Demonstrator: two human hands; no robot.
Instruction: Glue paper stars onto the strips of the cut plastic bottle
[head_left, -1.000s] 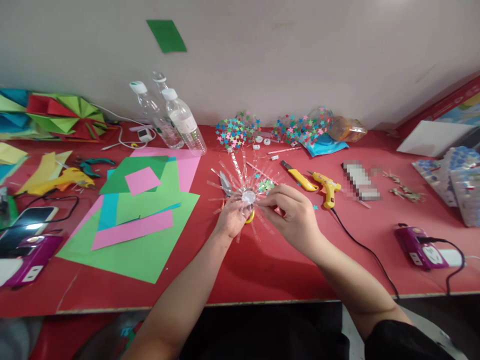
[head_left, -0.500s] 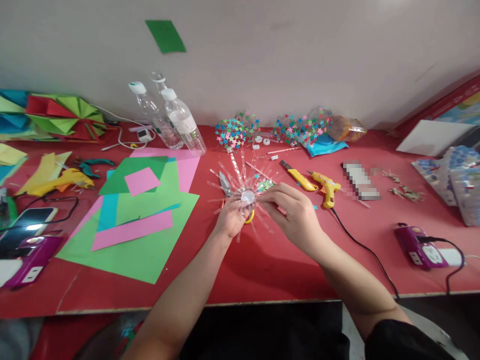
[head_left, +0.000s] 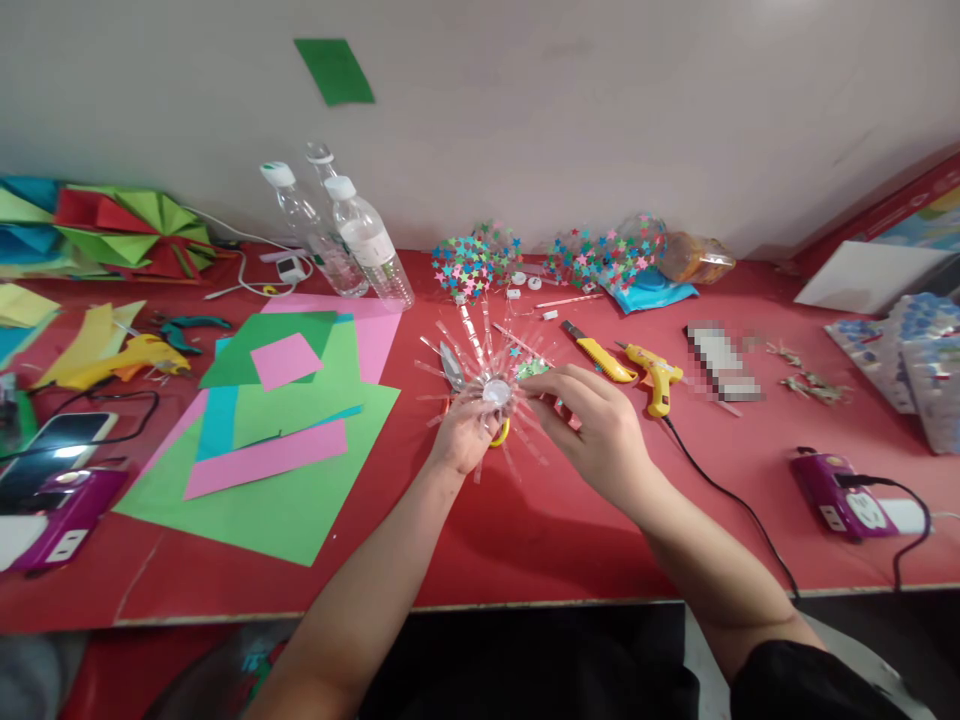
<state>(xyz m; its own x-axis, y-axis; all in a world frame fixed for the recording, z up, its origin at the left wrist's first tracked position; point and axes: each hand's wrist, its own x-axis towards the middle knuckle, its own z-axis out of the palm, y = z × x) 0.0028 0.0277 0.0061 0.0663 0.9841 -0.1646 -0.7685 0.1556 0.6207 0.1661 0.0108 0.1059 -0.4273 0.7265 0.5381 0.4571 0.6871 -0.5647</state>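
My left hand (head_left: 463,435) grips a clear plastic bottle piece (head_left: 496,393) by its round middle. Thin cut strips fan out from that middle on all sides. My right hand (head_left: 592,425) is at the right side of the fan, with thumb and index finger pinched together on one of the strips. Beneath the fan, partly covered, lie scissors (head_left: 451,368), whose yellow handle shows below my left fingers. A green patch with stars (head_left: 532,369) sits just behind my right fingertips.
Yellow cutter (head_left: 607,358) and corded glue gun (head_left: 658,382) lie to the right. Coloured paper sheets (head_left: 315,520) spread at left, with plastic bottles (head_left: 371,245) standing behind. Star-covered clear pieces (head_left: 461,265) line the wall. A purple power strip (head_left: 832,490) is at far right.
My right fingers have shifted very slightly and now sit a little farther apart from the palm. My left hand keeps its hold on the bottle piece.
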